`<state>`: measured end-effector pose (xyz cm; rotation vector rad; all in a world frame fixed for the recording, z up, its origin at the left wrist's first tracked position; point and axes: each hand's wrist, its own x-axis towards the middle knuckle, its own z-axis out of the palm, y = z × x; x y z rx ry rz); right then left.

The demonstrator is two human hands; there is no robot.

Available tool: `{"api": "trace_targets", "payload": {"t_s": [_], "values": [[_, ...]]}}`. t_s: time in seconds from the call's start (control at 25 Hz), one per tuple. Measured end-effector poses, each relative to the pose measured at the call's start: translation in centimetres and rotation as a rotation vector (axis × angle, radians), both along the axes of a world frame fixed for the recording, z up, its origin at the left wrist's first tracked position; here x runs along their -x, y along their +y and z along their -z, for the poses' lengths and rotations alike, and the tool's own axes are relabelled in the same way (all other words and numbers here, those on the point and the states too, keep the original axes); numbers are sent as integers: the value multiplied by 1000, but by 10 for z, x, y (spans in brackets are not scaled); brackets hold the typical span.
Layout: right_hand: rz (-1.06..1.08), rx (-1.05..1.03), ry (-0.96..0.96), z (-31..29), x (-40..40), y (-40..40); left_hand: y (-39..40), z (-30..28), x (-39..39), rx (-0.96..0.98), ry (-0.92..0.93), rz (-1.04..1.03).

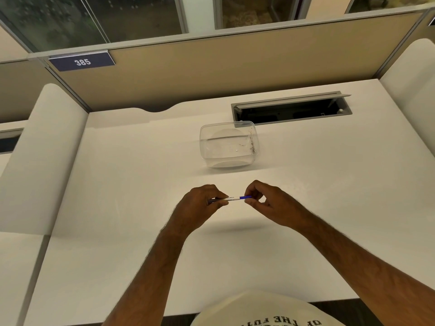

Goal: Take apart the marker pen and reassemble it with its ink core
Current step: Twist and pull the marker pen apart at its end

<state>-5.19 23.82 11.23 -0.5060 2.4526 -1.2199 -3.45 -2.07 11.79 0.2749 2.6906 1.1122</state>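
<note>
Nearest the camera, a cream shirt (pixel 256 311) with dark printed letters fills the bottom edge, and two bare forearms reach forward from it over a white desk (pixel 141 231). Both hands meet above the middle of the desk and hold a marker pen (pixel 233 198) level between them, clear of the surface. On the left hand (pixel 200 205) the thumb and fingers are closed tightly around the pen's left part, so that end is mostly hidden; only a thin dark bit shows among the fingers. On the right hand (pixel 263 203) the thumb and forefinger pinch the blue end of the pen, with the other fingers curled loosely. Between the hands a short white stretch of the barrel with small print is visible, joining the blue section. Beyond the hands, well apart from them, a clear plastic container (pixel 228 144) stands on the desk. Just behind it is an open cable slot (pixel 292 109) with a grey frame. A tan partition (pixel 235 67) backs the desk and carries a dark number plate (pixel 82 61) reading 385.
</note>
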Motion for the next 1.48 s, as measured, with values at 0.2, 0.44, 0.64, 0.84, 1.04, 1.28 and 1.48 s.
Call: {"api": "trace_targets", "payload": {"t_s": [0.2,0.44,0.64,0.84,1.04,1.28,1.48], "values": [[0,-4,-29,0,1,2,0,0,0,-9,7,0],[19,44,-77,-2,0,-1,0,1,1,6,12,9],[-8,14,-124,1,1,1,-1,1,1,-1,21,17],[-4,-1,-66,1,2,0,-2,2,1,3,29,19],[-7,35,-136,-1,0,-1,-1,1,2,-11,6,6],[5,51,-118,2,0,-2,-1,0,2,5,2,-2],[-3,90,-187,6,1,-2,-1,-2,3,3,5,-3]]}}
